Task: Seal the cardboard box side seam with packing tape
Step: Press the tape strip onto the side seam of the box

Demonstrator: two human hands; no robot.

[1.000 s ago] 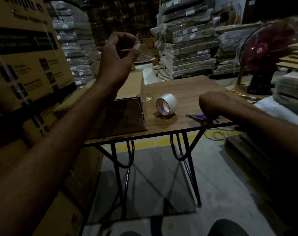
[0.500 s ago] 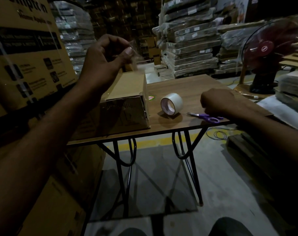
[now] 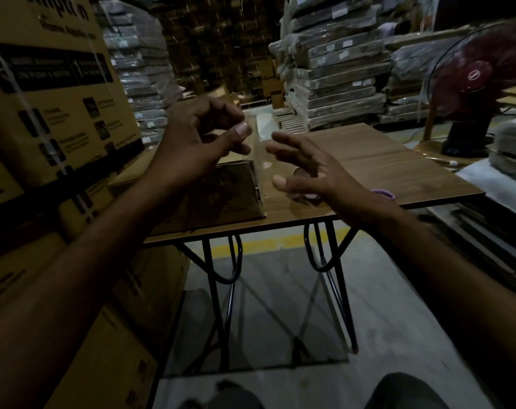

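**Box on table, tape strip held above it**

Cardboard box (image 3: 221, 193) sits on wooden table (image 3: 383, 172), left part of the top, near front edge; its right front corner w/ the side seam faces the camera. L hand (image 3: 197, 140) is raised over the box, thumb & fingers pinched on a clear strip of packing tape (image 3: 255, 143) that hangs down next to the box corner. R hand (image 3: 306, 169) is just beside the strip, fingers spread & empty, not touching tape as far as can be seen. Purple scissors handle (image 3: 383, 194) peeks out behind R wrist, on the table. Red fan (image 3: 475, 84) stands far right. Big printed cartons (image 3: 44, 98) stacked on the left, wrapped stacks (image 3: 333, 69) behind.
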